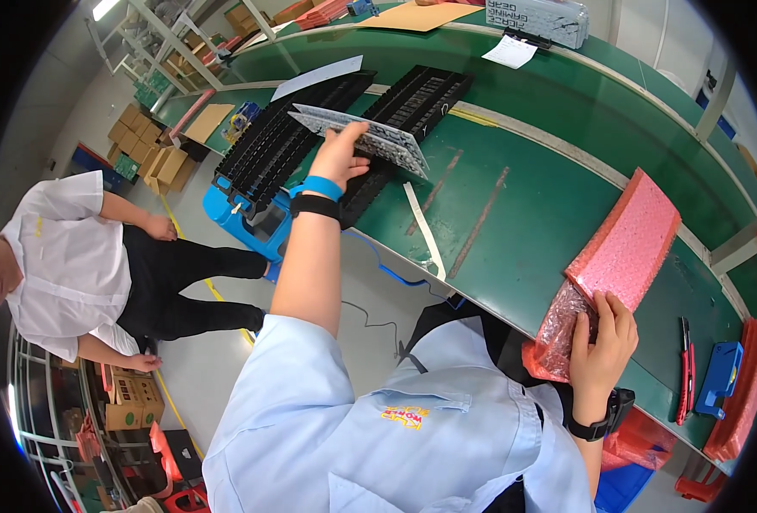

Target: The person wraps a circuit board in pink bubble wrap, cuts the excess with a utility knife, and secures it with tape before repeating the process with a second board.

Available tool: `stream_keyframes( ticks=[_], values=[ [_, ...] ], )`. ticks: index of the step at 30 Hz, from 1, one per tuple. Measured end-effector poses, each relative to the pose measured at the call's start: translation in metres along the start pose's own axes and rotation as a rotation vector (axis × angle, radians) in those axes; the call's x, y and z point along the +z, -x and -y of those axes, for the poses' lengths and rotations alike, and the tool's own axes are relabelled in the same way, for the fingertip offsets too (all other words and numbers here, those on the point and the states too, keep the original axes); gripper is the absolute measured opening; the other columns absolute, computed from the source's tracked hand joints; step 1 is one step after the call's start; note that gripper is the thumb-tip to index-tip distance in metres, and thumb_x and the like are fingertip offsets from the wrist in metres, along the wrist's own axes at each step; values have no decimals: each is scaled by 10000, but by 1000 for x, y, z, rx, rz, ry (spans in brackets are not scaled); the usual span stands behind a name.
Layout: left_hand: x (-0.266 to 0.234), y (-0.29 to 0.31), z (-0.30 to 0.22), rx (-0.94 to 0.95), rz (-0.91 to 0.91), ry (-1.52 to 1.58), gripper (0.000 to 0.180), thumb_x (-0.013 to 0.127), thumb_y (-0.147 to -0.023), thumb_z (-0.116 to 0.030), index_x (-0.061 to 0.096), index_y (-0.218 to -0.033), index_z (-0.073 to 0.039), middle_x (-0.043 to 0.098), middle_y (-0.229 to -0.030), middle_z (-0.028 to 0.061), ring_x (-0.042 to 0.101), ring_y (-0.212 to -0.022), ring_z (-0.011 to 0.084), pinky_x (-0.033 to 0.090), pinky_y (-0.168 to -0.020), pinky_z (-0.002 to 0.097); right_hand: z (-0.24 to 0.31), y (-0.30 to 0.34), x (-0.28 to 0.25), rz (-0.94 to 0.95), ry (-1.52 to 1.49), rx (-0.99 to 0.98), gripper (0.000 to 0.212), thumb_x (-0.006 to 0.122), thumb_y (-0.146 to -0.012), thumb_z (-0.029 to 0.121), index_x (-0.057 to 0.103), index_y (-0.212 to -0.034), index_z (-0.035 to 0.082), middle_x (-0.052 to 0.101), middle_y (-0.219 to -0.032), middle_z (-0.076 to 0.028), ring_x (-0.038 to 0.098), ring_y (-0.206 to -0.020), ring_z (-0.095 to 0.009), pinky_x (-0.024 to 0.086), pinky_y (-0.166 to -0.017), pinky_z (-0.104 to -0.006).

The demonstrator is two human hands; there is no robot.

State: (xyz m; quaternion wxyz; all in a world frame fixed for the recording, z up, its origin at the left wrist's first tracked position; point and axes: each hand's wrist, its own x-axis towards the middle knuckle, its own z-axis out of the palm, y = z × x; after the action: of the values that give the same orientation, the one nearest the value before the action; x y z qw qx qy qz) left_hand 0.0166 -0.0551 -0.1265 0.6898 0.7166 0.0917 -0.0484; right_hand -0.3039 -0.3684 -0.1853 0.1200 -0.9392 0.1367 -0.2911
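My left hand (337, 158) is closed on thin grey patterned panels (391, 144), which look like circuit boards; they stand on edge, two sheets fanned slightly apart. Below and behind them are black slotted racks (421, 94), and whether the panels touch a slot cannot be made out. At the right, my right hand (603, 349) grips the near edge of a pink bubble-wrap bag (631, 239) between thumb and fingers. Crumpled clear and reddish wrap (558, 338) bulges beside that thumb, over the bench's front edge. What the bag contains is hidden.
A white strip (424, 231) lies on the green bench (515, 197). Red-handled cutters (686, 376), a blue tape dispenser (721, 380) and more pink wrap (748, 385) sit at the right. A white sheet (317, 79) rests on the left rack. Another person (79, 256) stands at left.
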Motion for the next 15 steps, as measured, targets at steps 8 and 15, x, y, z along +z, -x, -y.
stream_keyframes(
  ticks=[8,15],
  values=[
    [-5,-14,-15,-4,10,-107,240,560,-874,-222,582,-915,13,613,-752,115,606,-576,223,511,-507,333,0,0,2,-26,-23,1,343,667,-839,133,645,-1173,59,610,-1189,-114,553,-1116,-315,389,-976,-418],
    [-10,-6,-32,37,-78,-276,224,551,-847,-187,589,-787,26,590,-647,93,581,-504,207,478,-442,321,2,-2,0,-20,-27,33,323,667,-835,136,654,-1149,62,619,-1171,-103,559,-1110,-306,390,-973,-417]
  ],
)
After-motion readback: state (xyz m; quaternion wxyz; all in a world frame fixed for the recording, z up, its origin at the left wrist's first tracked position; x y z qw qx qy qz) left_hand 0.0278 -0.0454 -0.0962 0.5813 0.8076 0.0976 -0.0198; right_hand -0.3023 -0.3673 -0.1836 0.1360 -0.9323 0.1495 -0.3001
